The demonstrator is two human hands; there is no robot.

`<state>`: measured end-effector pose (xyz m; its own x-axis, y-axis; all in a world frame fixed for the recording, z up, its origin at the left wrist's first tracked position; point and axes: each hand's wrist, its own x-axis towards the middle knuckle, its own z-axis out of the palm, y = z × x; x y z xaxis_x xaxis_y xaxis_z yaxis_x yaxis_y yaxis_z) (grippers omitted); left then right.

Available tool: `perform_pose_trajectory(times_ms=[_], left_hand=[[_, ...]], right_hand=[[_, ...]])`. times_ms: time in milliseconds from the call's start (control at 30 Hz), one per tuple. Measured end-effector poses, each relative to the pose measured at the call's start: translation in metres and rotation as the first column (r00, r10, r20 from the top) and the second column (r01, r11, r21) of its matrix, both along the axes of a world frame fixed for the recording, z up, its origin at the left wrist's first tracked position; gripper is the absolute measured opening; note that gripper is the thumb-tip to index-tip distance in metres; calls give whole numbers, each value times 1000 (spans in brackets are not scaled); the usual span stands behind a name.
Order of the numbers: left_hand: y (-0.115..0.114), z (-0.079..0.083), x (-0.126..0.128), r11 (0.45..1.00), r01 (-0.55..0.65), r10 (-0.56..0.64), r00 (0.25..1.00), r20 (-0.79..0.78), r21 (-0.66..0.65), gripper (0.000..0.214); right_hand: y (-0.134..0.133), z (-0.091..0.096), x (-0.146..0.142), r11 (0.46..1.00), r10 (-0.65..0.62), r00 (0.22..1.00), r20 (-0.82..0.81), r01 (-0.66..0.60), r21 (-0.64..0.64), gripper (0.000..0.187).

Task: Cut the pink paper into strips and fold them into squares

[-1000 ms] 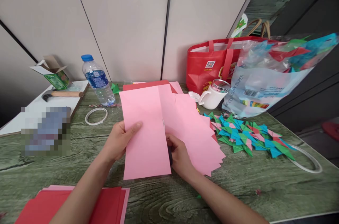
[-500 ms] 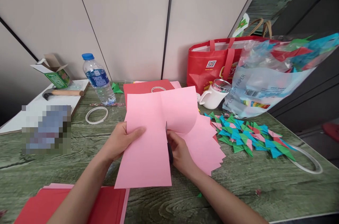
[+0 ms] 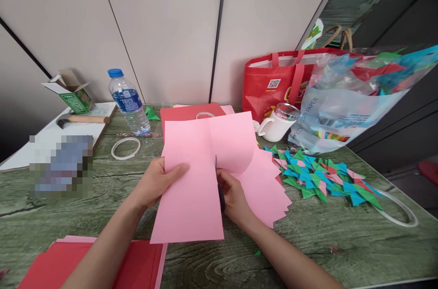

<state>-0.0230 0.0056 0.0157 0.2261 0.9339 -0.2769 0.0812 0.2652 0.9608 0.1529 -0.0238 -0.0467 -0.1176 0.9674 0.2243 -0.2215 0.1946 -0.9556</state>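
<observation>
My left hand [image 3: 162, 179] is closed on the left edge of a pink paper sheet [image 3: 191, 202], its thumb lying on top. My right hand [image 3: 232, 193] is closed around dark-handled scissors [image 3: 221, 195], mostly hidden by the sheet and my fingers. The blade stands in a slit running up the sheet from its near edge. Right of the slit the paper curls upward, and above the blade the sheet is still in one piece. Beneath it, more pink sheets [image 3: 263, 193] lie fanned out on the table.
Folded paper triangles [image 3: 318, 175] lie at right beside a tape roll [image 3: 404, 209]. Behind stand a white mug [image 3: 273, 127], a red bag [image 3: 260, 79] and a plastic bag [image 3: 331, 111]. A water bottle [image 3: 132, 106], another tape roll [image 3: 126, 157], a hammer [image 3: 85, 119] and red paper [image 3: 137, 261] are at left.
The hands, sheet and scissors hold nearly the same pose. The whole view has shifted very slightly, and the cut looks about the same length.
</observation>
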Motion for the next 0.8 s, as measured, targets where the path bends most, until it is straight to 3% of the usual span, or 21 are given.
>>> perform_pose_trajectory(times_ms=[800], left_hand=[[0, 2, 0, 999, 11, -9, 999, -47, 39, 29]], right_hand=[[0, -4, 0, 999, -47, 998, 49, 47, 2, 16]])
